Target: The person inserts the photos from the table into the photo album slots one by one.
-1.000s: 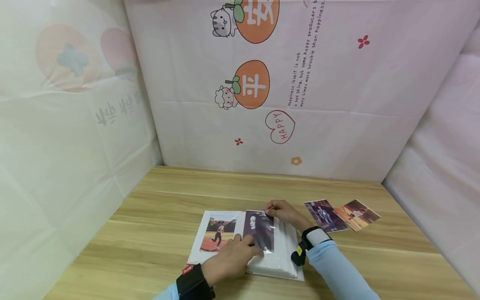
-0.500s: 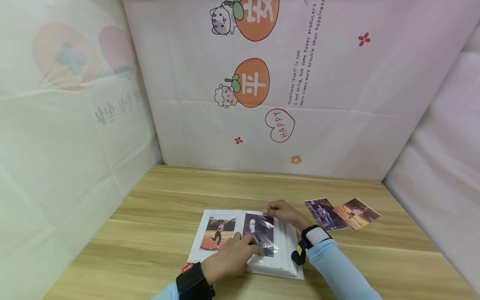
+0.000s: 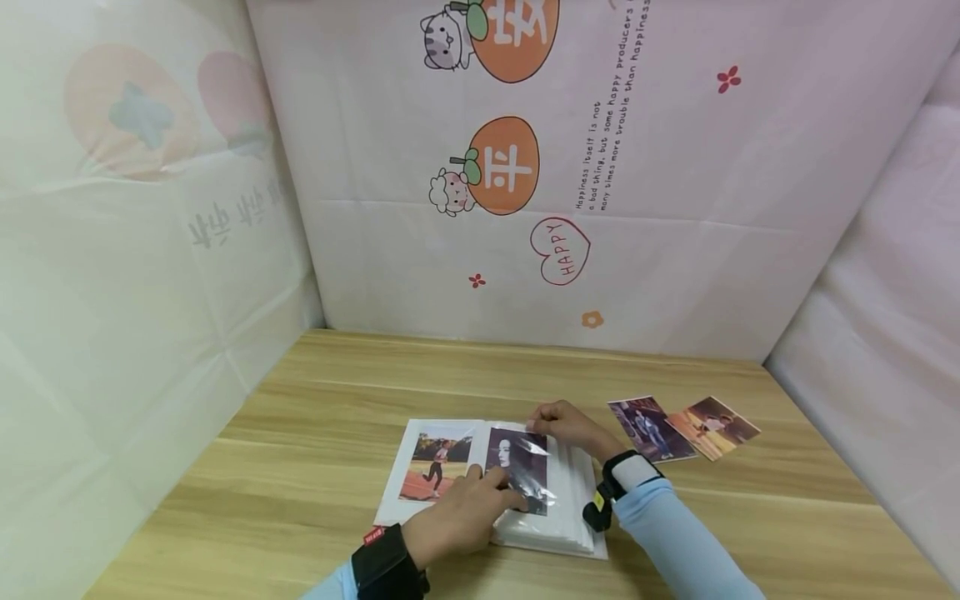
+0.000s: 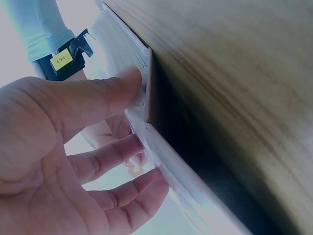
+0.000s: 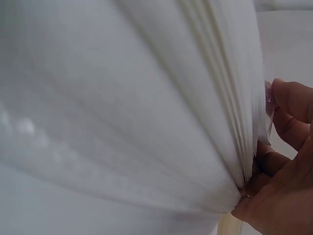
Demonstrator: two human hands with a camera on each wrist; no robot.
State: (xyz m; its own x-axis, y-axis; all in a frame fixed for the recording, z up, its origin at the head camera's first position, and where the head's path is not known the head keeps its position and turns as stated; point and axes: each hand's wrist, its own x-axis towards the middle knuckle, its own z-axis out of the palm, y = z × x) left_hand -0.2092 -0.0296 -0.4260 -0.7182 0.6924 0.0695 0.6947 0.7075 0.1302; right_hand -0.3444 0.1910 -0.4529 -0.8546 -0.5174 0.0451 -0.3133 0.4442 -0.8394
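An open photo album (image 3: 390,507) with white pages lies on the table. Its left page holds a photo of a runner (image 3: 438,471). On the right page, a dark portrait photo (image 3: 534,468) lies under a shiny clear sleeve. My left hand (image 3: 463,510) rests over the lower middle of the album; in the left wrist view its fingers (image 4: 108,155) touch the page edges. My right hand (image 3: 568,427) is at the top of the right page. Seen from the right wrist, its thumb and finger pinch the clear plastic sleeve (image 5: 269,115) beside the fanned pages (image 5: 195,98).
Two loose photos, one of a figure in blue (image 3: 651,429) and one in warm tones (image 3: 714,428), overlap slightly right of the album. The wooden table (image 3: 360,383) is bordered by white printed cloth (image 3: 390,283) at the back and sides.
The dark portrait photo has slid a little down into the sleeve since one second ago. Its top edge now sits lower, under plastic. Both hands have stayed almost in place.
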